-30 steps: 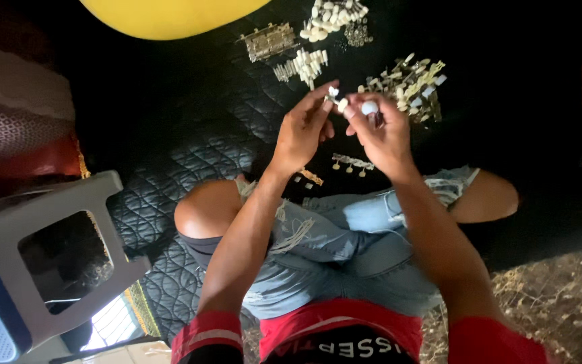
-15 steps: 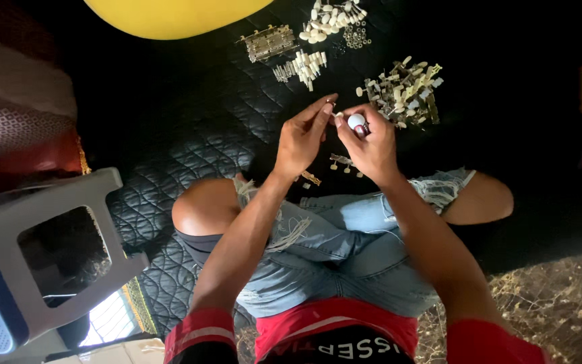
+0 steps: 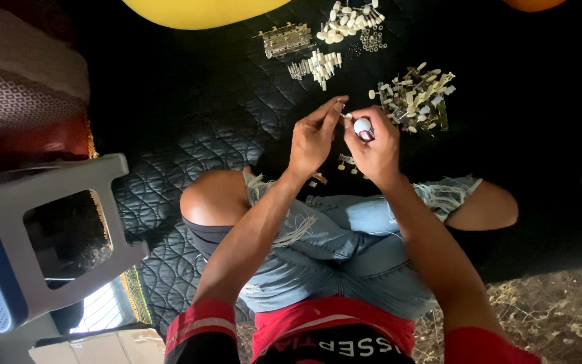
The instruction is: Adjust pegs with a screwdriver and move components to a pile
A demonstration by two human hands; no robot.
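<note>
I sit cross-legged on a black quilted mat (image 3: 190, 121). My left hand (image 3: 314, 137) pinches a small cream part (image 3: 347, 116) at its fingertips. My right hand (image 3: 374, 144) grips a tool with a round white and red handle end (image 3: 363, 126), held against that part. Both hands meet above my knees, close to a heap of cream and brass parts (image 3: 417, 98). A few loose parts (image 3: 346, 162) lie on the mat under my hands.
More groups of small parts lie farther out: a brass strip (image 3: 285, 40), a cream row (image 3: 318, 67), a pile of cream pegs (image 3: 350, 17). A yellow round object (image 3: 200, 10) is at the top. A grey plastic stool (image 3: 48, 236) stands at left. Dry ground (image 3: 554, 317) lies at right.
Both hands have stayed together over the mat, shifting slightly. The left fingers have closed in on the small part at the tool's tip.
</note>
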